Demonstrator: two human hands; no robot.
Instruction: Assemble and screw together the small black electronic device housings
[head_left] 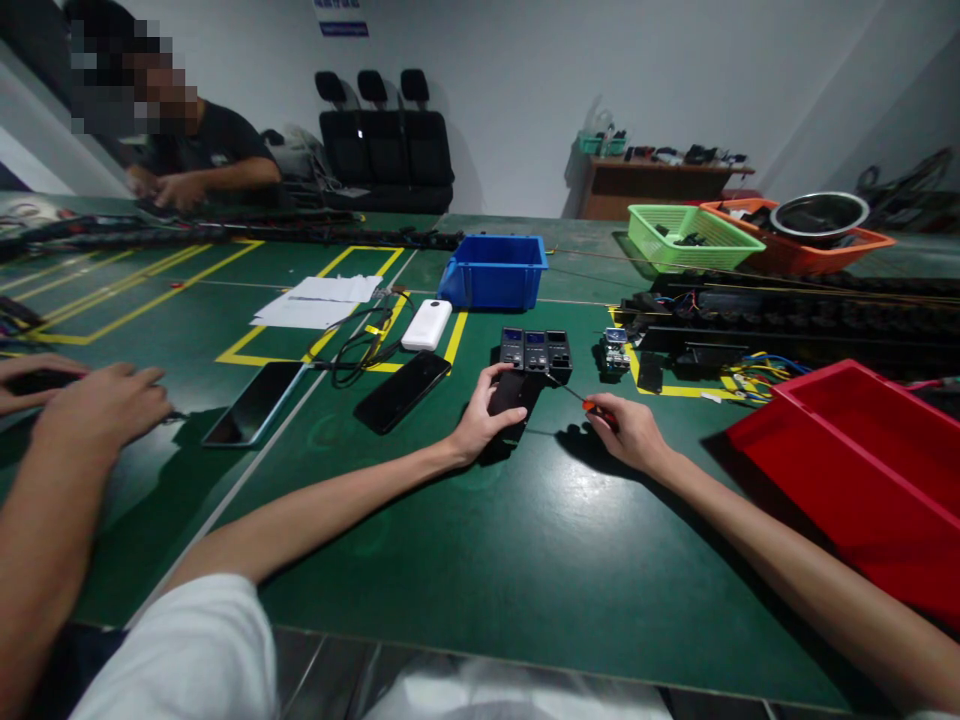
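Note:
Near the middle of the green table [480, 540], my left hand [486, 415] is wrapped round a black device [517, 395]. At the device's far end is a wider row of black modules [535, 348] with small dark windows. My right hand [626, 428] grips a screwdriver [600, 412] with an orange and black handle. Its thin shaft points up and left, and the tip is at the near edge of the modules. A small metallic and black part [616, 352] lies to the right of the modules, beside a small black block [650, 373].
Left of my hands lie a black phone [403, 391], a white power bank [427, 325], cables and a second phone [255, 405]. Beyond stands a blue bin [496, 272]; a red bin [862, 470] is at right. Another person's hands [105, 400] are at far left; someone sits across the table.

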